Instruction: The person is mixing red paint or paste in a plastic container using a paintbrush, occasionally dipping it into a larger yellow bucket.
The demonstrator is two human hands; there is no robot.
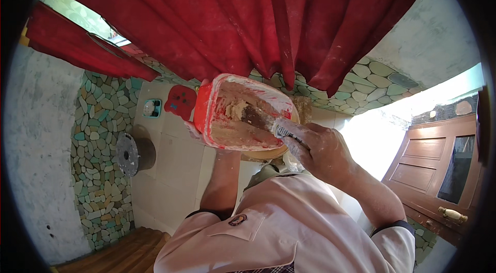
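An orange-red plastic tub [207, 110], its inside smeared with whitish paste, is held up in front of my chest. A lump of beige putty [235, 110] clings inside it. My left hand [193, 131] grips the tub at its left side and from beneath; most of its fingers are hidden by the tub. My right hand [324, 150], dusted with white, is closed round the dark handle of a putty knife [261, 119]. The flat, brown-smeared end of the knife reaches into the tub by the putty.
A red curtain [206, 20] hangs just beyond the tub. On the tiled floor [173, 164] stand a red plastic stool [182, 100], a grey cylinder [135, 154] and a small turquoise container [152, 108]. Pebble-stone wall [101, 154] runs along the left; a brown wooden door [421, 169] is at right.
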